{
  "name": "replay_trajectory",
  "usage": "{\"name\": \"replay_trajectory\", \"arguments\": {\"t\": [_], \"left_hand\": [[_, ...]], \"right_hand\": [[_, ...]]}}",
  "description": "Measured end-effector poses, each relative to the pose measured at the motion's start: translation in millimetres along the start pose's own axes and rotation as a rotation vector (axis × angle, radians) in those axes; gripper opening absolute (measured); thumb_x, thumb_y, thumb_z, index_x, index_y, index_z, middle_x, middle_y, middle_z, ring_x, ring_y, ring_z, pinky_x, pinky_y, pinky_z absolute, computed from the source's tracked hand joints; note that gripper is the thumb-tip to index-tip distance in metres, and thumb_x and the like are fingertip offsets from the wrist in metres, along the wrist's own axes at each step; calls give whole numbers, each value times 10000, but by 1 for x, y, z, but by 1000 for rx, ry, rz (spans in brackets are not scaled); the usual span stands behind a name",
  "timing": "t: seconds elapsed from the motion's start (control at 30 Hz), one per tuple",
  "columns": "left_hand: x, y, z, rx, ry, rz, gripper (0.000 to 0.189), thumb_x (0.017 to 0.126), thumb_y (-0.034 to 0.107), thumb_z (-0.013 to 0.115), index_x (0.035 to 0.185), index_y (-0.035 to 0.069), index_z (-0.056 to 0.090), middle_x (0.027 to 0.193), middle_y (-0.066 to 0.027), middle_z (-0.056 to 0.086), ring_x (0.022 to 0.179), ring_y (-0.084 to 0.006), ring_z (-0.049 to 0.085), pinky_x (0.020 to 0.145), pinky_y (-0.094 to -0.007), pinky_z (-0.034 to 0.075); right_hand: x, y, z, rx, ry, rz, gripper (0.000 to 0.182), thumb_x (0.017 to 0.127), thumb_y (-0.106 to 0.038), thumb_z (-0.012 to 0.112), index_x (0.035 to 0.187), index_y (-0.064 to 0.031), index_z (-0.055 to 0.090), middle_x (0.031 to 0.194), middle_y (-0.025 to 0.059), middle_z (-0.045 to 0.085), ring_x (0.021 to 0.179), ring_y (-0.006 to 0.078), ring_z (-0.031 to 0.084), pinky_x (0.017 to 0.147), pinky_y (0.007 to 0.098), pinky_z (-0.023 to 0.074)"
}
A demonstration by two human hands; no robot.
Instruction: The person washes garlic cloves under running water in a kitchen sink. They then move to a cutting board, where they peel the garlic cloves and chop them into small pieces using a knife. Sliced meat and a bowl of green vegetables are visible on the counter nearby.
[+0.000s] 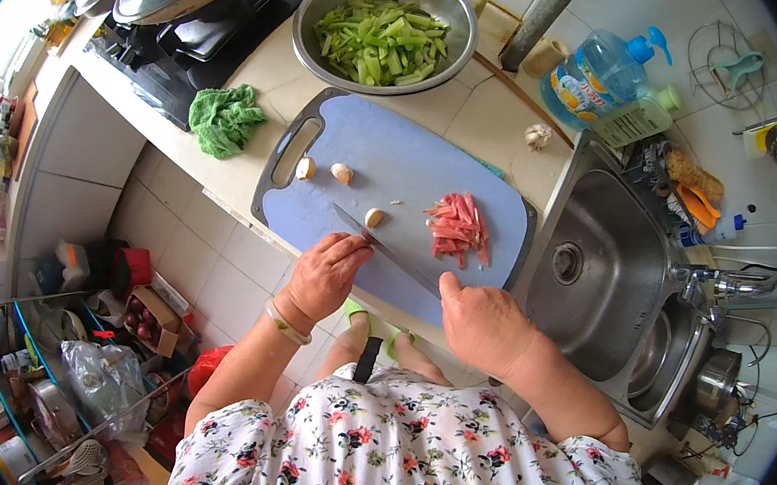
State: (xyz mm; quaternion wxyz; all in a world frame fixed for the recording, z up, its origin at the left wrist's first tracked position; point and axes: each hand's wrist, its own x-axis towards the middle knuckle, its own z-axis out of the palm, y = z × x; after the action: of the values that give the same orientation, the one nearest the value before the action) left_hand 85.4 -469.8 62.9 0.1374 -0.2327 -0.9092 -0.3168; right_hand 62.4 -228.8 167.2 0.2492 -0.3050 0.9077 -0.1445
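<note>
My right hand (487,321) grips a kitchen knife (402,266) by its handle, which the fist hides. The blade slants over a blue cutting board (391,141) with a grey rim. My left hand (331,270) is at the blade's side near the board's front edge, fingers bunched; whether something small is between the fingertips cannot be told. Just beyond the blade lies a garlic clove (374,217). Two more cloves, one (342,174) beside another (305,168), lie near the board's handle slot. A pile of sliced pink meat (459,229) rests at the board's right.
A steel bowl (468,46) of cut green stalks stands behind the board. A green cloth (224,121) lies left of it, near the gas stove (154,75). To the right are a garlic bulb (538,136), a detergent bottle (596,79) and the steel sink (597,276).
</note>
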Motion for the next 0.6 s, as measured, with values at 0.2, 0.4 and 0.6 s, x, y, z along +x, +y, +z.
{"name": "replay_trajectory", "arguments": {"t": [0.2,0.4,0.6], "left_hand": [[-4,-7,6,-43,24,40,363,617,-57,628,971,17,656,1059,-104,629,907,-266,612,781,-346,536],[-12,-1,2,-8,-24,74,355,619,-47,638,963,36,658,1025,-86,631,889,-260,608,761,-342,539],[1,-4,-10,62,19,-2,308,657,-42,650,949,55,665,967,-63,656,852,-268,609,729,-349,527]], "right_hand": [[38,-2,26,-14,20,-49,160,795,-22,510,929,13,431,667,194,640,665,372,671,593,453,547],[59,-19,36,-12,111,-83,152,789,-7,503,928,4,440,677,202,645,666,375,672,583,446,545],[45,3,43,143,365,-117,130,846,-65,535,931,-6,457,638,192,614,618,391,638,548,472,512]]}}
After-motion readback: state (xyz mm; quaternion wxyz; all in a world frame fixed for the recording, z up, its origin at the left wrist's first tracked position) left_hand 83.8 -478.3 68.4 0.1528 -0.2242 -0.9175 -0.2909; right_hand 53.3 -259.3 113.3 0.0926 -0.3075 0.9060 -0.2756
